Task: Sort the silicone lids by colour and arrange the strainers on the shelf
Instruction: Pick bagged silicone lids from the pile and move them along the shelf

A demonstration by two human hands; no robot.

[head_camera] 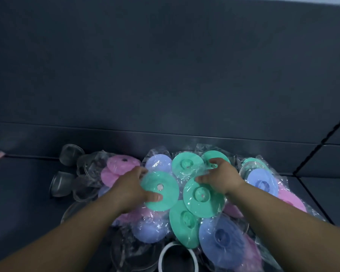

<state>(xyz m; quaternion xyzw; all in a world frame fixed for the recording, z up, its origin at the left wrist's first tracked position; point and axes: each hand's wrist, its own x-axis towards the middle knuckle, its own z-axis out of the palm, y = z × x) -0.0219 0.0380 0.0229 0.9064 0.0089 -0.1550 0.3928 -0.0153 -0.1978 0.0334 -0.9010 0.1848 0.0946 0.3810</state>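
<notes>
A heap of round silicone lids in clear plastic wrap lies on a dark shelf. My left hand point(132, 186) grips a green lid point(165, 190) by its left edge, thumb on top. My right hand point(219, 178) rests on the wrapped green lids, fingers on the plastic of a second green lid point(203, 200) and reaching to a far green lid point(216, 157). More green lids point(186, 163) point(185, 222), pink lids point(122, 163) point(291, 199) and blue lids point(158, 162) point(262, 182) point(222, 238) are mixed around them.
Clear glass or plastic cups point(71, 154) point(60, 184) lie at the left of the heap. A white ring point(163, 258) shows at the bottom. The dark shelf back wall point(165, 75) rises behind; a panel edge point(322, 142) runs at the right.
</notes>
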